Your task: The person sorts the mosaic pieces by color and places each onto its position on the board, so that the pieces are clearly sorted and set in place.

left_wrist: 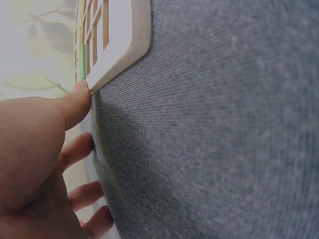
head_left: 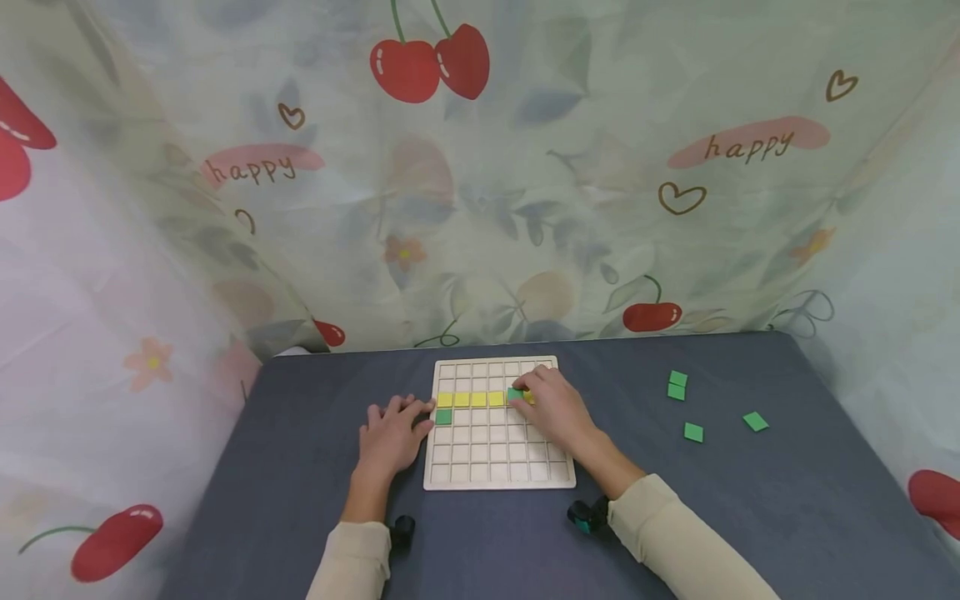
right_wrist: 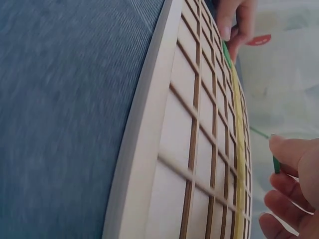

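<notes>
1. From my end, the right hand (head_left: 555,408), near mid-frame in the head view, pinches a green tile (head_left: 514,394) between thumb and fingers; the right wrist view gives me that same pinch at its lower right
2. I see the held tile near the centre of the head view, in line with the yellow row; I cannot tell whether it touches the board (head_left: 480,475)
3. The left hand (head_left: 390,437), left of centre, grips nothing: its thumb is against the board's left edge, its fingers loosely bent
4. On the board I count four yellow tiles (head_left: 478,399) left of the held tile, another yellow tile (head_left: 528,397) partly hidden by the right hand, and a second green tile (head_left: 444,417) just below the row's left end
5. At the frame's right I have four loose green tiles (head_left: 693,432) on the dark table (head_left: 510,550)
6. A cherry-print curtain (head_left: 525,125) fills the top
</notes>
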